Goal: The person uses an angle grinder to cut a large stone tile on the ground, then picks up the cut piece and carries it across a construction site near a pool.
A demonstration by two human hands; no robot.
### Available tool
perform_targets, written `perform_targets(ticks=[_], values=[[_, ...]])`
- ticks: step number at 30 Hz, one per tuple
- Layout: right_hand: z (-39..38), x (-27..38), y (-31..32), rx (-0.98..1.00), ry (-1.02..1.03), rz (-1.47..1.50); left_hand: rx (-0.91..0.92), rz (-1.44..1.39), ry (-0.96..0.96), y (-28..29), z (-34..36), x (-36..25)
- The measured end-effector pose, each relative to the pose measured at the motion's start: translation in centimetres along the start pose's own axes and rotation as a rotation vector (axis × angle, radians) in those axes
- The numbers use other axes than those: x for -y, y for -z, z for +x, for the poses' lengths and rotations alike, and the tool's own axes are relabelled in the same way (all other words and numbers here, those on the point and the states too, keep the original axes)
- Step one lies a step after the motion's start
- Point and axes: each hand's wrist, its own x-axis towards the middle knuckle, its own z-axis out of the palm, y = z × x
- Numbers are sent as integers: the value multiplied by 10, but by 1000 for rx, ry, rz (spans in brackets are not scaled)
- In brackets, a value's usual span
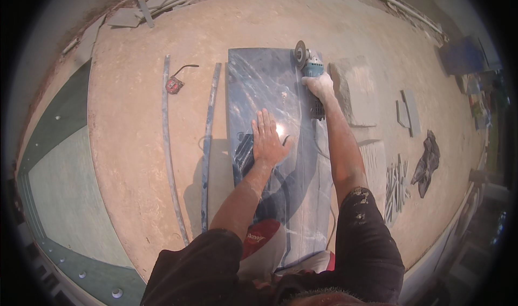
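A long dark polished stone slab (253, 79) lies lengthwise in front of me, with pale dust streaks over its glossy face. My left hand (268, 140) rests flat on it near the middle, fingers stretched out and holding nothing. In my right hand (319, 86) is a blue-green angle grinder (313, 67), gripped round its body. Its round disc (300, 52) stands at the slab's far right part; whether it touches the stone I cannot tell. A cord (333, 214) runs back toward me along the right side.
Left of the slab lie two long narrow strips (167, 122) and a red tape measure (174, 85). To the right are rough stone pieces (359, 90), thin offcuts (396, 190) and a crumpled dark plastic bag (427, 163). A green-edged pool (70, 171) borders the far left.
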Motion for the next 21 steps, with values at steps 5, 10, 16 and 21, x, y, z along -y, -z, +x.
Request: perform_targets(ticks=[5,10,16,21], values=[[-14,-9,5,19,14,1,29,-3,3,0,1,-2],[-30,1,6,9,-37,-27,43,3,18,-2,2,2],[0,-4,0,-12,-16,-28,25,-12,11,-3,2,-1],[23,6,-1,-5,-2,-69,-5,-21,1,-2,1,0]])
